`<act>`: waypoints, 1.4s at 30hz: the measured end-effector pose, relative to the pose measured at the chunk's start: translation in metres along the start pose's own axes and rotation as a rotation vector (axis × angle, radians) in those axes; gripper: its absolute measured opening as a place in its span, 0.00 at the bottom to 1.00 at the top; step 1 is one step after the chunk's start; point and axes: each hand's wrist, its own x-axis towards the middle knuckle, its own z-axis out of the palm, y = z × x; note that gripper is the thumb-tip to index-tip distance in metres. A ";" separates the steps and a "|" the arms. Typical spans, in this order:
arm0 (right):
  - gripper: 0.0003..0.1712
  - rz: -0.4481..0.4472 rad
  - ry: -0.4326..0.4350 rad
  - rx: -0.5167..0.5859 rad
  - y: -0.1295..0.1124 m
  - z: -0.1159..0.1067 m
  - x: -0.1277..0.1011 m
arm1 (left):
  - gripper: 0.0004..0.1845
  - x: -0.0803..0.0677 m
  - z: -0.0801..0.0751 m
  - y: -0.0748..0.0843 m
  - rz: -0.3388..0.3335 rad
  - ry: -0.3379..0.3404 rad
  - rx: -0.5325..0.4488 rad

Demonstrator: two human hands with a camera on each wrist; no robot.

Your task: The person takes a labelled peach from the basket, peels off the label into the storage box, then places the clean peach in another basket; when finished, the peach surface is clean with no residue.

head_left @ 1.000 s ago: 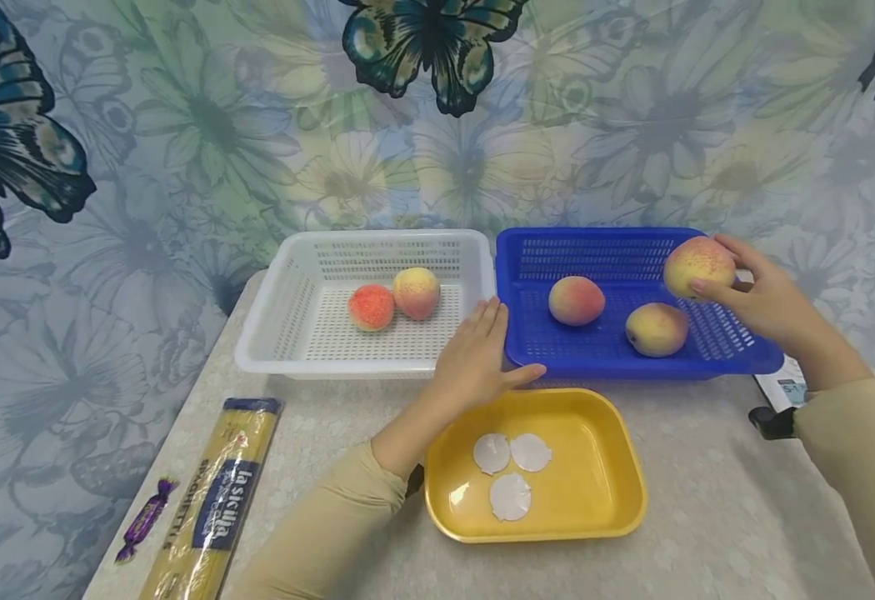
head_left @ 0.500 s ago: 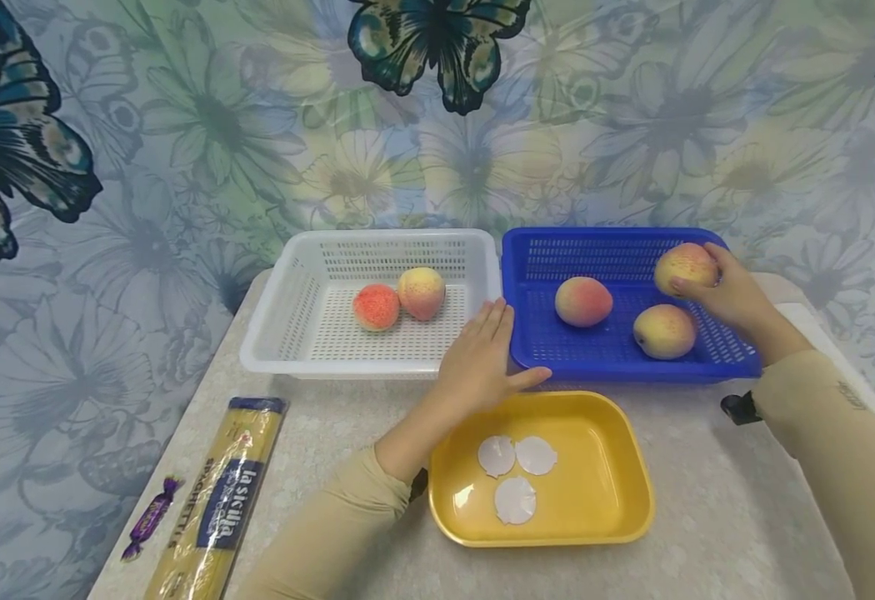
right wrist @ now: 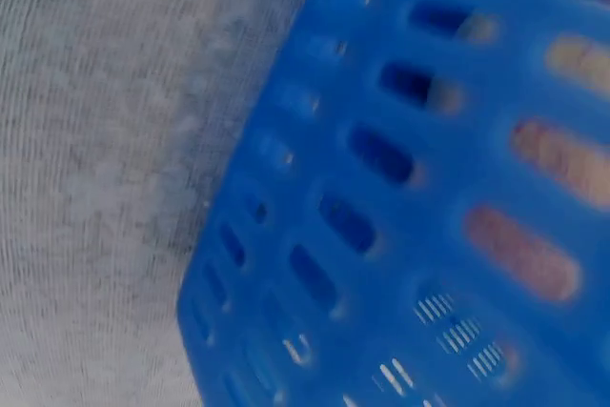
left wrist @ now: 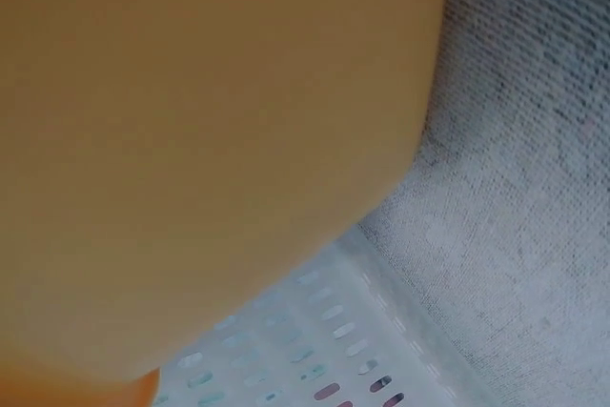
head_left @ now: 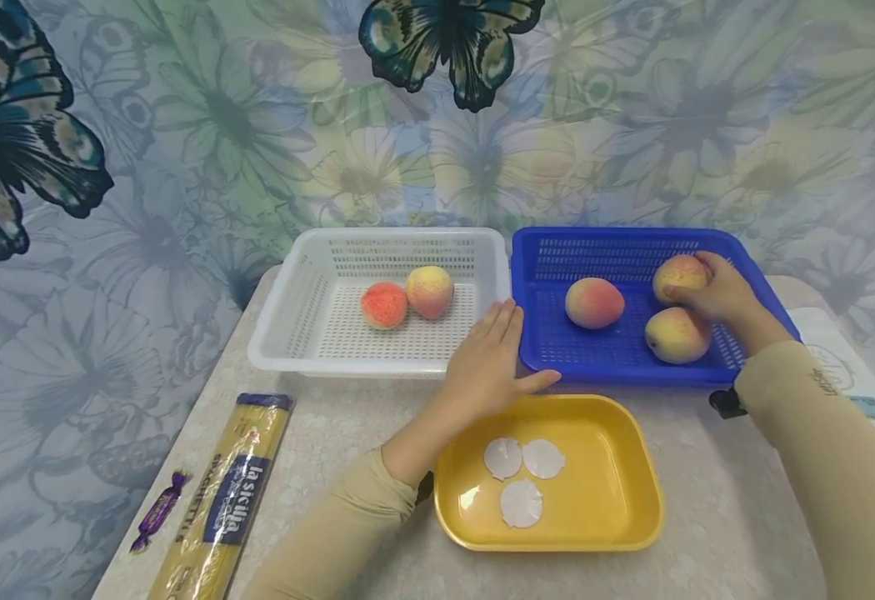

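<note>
In the grip of our right hand [head_left: 724,293], a red-flushed yellow peach [head_left: 677,276], right of our straight-fingered left hand [head_left: 485,362].

The left hand [head_left: 486,367] is obstructing the near corner where the white basket [head_left: 366,367] and blue basket [head_left: 625,377] are meeting; the yellow tray [head_left: 602,492] is standing just in front. The front peach [head_left: 677,335] is limiting near-side access to the right hand [head_left: 722,292]. Bare counter [head_left: 696,492] is providing passage between the yellow tray and right sleeve [head_left: 820,450].
</note>
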 end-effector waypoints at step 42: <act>0.36 -0.362 0.215 0.164 -0.067 0.037 -0.075 | 0.47 -0.041 -0.034 -0.030 -0.008 0.104 -0.140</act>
